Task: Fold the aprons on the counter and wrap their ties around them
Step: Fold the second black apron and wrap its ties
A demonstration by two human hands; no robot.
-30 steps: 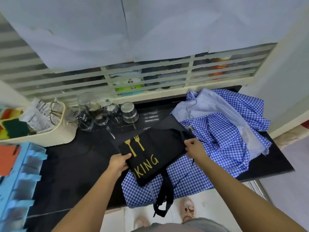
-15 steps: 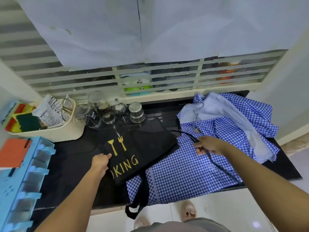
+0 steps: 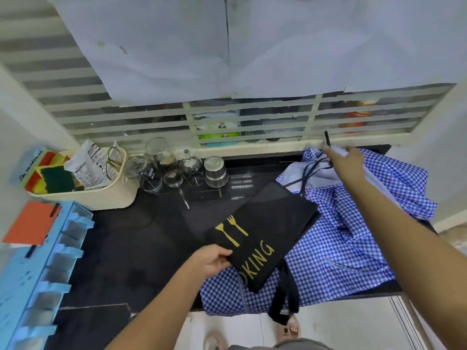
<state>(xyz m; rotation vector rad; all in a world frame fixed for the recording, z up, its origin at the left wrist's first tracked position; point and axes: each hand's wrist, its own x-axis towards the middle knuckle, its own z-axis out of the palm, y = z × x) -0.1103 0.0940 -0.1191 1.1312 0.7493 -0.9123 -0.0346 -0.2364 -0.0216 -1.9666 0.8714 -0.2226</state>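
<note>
A folded black apron [image 3: 265, 236] with gold fork, spoon and lettering lies on the dark counter [image 3: 131, 243], partly over a blue checked apron [image 3: 336, 248]. My left hand [image 3: 214, 260] grips its near left corner. My right hand [image 3: 345, 159] is stretched far back to the right and pinches a thin black tie [image 3: 307, 175], pulled out over the checked cloth; the tie's end sticks up above my fingers. A black loop [image 3: 284, 304] hangs off the counter's front edge.
Several upturned glasses [image 3: 174, 168] and a steel cup [image 3: 215, 171] stand at the back of the counter. A cream tub [image 3: 101, 198] with sponges and packets sits at the back left. A blue drawer unit [image 3: 43, 274] is at the left.
My right hand has let go of the apron's right edge, taken the black tie and drawn it far back to the right. My left hand has stayed on the apron's near left corner.
</note>
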